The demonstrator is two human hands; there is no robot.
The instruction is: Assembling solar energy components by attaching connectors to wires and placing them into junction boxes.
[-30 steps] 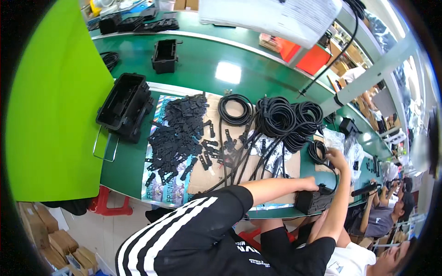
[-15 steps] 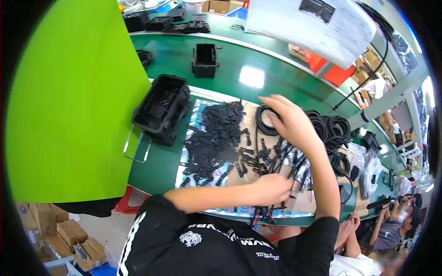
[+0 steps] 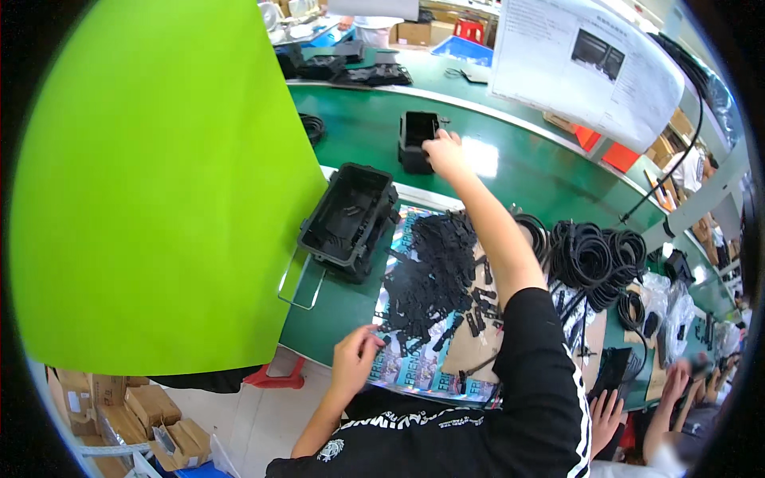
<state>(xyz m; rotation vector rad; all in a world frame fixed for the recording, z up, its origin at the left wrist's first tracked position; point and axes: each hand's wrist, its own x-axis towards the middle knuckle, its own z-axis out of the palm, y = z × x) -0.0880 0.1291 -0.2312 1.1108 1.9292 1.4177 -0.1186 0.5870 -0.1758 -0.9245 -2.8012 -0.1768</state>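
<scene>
Small black plastic box, open side up, stands on the green belt beyond a larger black tray; its short upright walls look rigid and light, best taken by the rim. The right hand, arm stretched out, closes its fingers over the box's near-right rim. The left hand pinches loosely at the edge of a heap of small black parts; whether it holds one cannot be told.

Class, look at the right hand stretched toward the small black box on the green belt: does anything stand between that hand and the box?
Nothing visible does. The right hand already touches the rim of the small black box on the green belt; the pile of small black parts lies nearer the person, under the forearm.
</scene>
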